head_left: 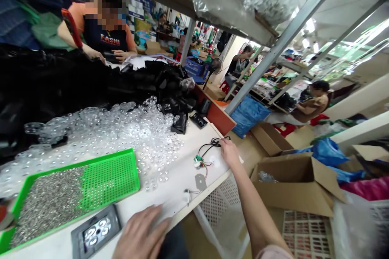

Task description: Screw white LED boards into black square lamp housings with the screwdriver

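My right hand (230, 153) reaches to the table's right edge, its fingers closed on a coiled black cable (215, 142). The cable runs to a small green circuit board (198, 158) with thin wires, which lead on to a grey metal plate (200, 182) and a small white-and-metal part (187, 195) lying on the table. My left hand (142, 232) is low over the near edge, fingers stretched out, slightly blurred, holding nothing I can see. Beside it lies a black rectangular housing (96, 232) with a clear lens piece (97, 231) set inside.
A green basket (109, 182) holds many small metal parts. Beyond it are heaps of clear plastic lenses (121, 129) and black housings (179, 123). A co-worker (106, 28) sits across the table. A white crate (220, 206) and a cardboard box (291, 182) stand below, right.
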{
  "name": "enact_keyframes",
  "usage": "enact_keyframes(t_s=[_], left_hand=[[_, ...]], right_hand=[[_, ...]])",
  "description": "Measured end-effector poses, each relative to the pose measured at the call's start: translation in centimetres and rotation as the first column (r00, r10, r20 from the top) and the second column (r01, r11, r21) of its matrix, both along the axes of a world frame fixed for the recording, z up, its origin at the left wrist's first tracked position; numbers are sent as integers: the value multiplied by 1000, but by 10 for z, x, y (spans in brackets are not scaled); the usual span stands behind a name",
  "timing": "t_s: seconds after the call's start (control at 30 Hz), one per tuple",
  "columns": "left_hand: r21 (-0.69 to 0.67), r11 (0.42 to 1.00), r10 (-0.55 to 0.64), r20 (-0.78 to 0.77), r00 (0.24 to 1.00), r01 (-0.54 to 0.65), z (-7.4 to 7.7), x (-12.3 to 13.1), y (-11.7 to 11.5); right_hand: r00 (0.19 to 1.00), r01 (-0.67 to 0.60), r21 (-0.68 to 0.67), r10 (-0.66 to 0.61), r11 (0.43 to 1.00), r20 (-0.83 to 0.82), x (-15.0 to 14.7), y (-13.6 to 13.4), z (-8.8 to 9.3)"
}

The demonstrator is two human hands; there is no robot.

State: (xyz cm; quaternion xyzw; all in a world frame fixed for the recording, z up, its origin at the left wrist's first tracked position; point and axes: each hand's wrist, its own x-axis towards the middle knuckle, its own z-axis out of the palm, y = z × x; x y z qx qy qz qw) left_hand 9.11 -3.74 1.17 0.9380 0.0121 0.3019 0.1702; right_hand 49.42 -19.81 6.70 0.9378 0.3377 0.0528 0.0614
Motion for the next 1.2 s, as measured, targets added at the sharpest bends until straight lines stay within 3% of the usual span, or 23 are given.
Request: enact_keyframes(t_s=[0.13,0.23,0.3,0.4,0.53,0.6,0.7,0.8,0.9,1.0,1.1,1.2], left_hand=[[-92,991,-112,-245,963,92,26,88,-37],[-126,965,-260,-386,885,228,29,131,-52],[-113,955,-294,-455,841,273,25,145,-58],[-70,973,-224,-527,820,221,14,149,-60],[-58,981,-188,-539,821,186,9,139,-50],[-49,983,-174,-544,821,176,13,137,-44],[-34,989,-138,-548,825,144,18,137,-35],[-23,992,-119,-549,827,127,18,138,-31],[-54,991,-130,-536,834,119,14,135,-30],[-158,987,-90,-439,894,21,17,133,-30],[-293,949,45,-234,971,-115,33,140,-24],[-449,883,128,-49,991,-136,62,153,-9]], right_hand=[[995,23,-56,-28,998,-93,19,18,-11],[990,20,-40,-26,999,-139,22,19,-10],[989,-12,28,16,1000,-147,19,14,-1],[991,-67,202,89,977,-101,11,1,25],[992,-126,435,126,892,29,-5,-7,72],[977,-206,615,123,761,175,-10,-1,97],[944,-317,825,67,468,324,-12,15,133],[954,-298,928,102,223,282,-7,35,164],[945,-239,971,231,-4,233,-4,54,188],[886,-220,963,381,-157,265,-7,68,202],[796,-245,926,486,-288,362,-20,77,212],[733,-221,915,561,-337,384,-41,81,222]])
